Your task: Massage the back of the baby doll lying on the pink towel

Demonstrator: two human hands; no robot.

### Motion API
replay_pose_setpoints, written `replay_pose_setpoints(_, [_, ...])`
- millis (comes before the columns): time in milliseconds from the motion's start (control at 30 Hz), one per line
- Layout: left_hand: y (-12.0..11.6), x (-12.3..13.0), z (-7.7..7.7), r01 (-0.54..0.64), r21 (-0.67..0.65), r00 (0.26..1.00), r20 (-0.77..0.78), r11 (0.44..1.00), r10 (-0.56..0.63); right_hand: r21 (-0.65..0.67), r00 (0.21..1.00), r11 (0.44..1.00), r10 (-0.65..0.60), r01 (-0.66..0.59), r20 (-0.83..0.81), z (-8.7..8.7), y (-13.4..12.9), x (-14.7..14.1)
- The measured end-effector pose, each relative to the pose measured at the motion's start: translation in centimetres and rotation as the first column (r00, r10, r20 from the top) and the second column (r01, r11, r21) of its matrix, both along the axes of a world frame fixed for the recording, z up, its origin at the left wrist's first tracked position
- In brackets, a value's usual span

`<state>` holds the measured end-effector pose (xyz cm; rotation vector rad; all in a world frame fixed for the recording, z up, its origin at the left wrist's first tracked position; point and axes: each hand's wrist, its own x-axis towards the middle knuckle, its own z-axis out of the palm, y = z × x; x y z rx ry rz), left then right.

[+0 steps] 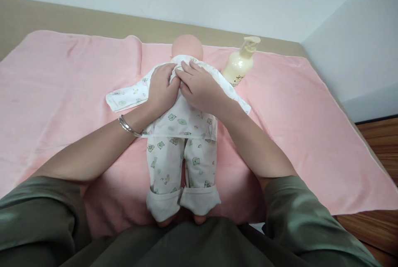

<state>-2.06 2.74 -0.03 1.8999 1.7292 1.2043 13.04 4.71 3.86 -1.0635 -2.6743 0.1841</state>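
Note:
A baby doll (186,47) lies with its bald head toward the wall and its feet toward me, its face out of sight. It wears a white long-sleeved top (180,122) printed with small green bears and matching trousers (199,163) with turned-up cuffs. My left hand (163,86) rests flat on the left of the doll's upper body. On the other side my right hand (200,86) lies with its fingers spread, their tips near the collar. Both hands touch the cloth, thumbs close together. Neither hand grips anything that shows.
Under the doll a pink blanket (298,134) covers most of the tan tabletop (77,20). A cream pump bottle (239,64) stands tilted in view, just right of the doll's shoulder. A white wall (199,1) rises behind. Brown wood (379,138) shows at the lower right.

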Motion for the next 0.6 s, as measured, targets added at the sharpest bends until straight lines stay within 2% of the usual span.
replay_pose_setpoints(67, [-0.1,0.0,0.2,0.022,-0.019,1.0,0.0,1.0,-0.022,-0.052,0.999,0.998,0.044,-0.045,-0.026,1.7,-0.5,0.7])
replay_pose_setpoints(133, [-0.2,0.1,0.4,0.022,-0.026,1.0,-0.01,0.999,-0.022,-0.059,0.99,0.998,0.024,-0.033,-0.142,3.5,-0.6,1.7])
replay_pose_setpoints(267, [-1.2,1.2,1.4,0.002,-0.06,0.991,-0.135,0.998,-0.01,0.031,0.919,0.994,-0.089,0.109,-0.384,6.0,0.9,5.0])
replay_pose_setpoints(400, [-2.5,3.4,3.5,0.112,-0.129,0.956,-0.257,0.985,-0.142,0.11,0.817,0.956,-0.17,0.273,-0.551,7.2,3.2,9.3])
replay_pose_setpoints(500, [-2.0,5.3,6.0,0.228,-0.144,0.966,-0.093,0.963,-0.243,0.171,0.772,0.926,-0.167,0.337,-0.614,7.1,4.8,11.8])
replay_pose_setpoints(567, [-0.7,6.6,8.0,0.295,-0.173,0.949,0.165,0.94,-0.268,0.2,0.749,0.908,-0.164,0.369,-0.642,6.6,5.9,12.5])
replay_pose_setpoints(600, [0.3,7.3,8.9,0.35,-0.193,0.907,0.312,0.916,-0.281,0.205,0.744,0.899,-0.173,0.387,-0.645,6.2,6.4,12.6])
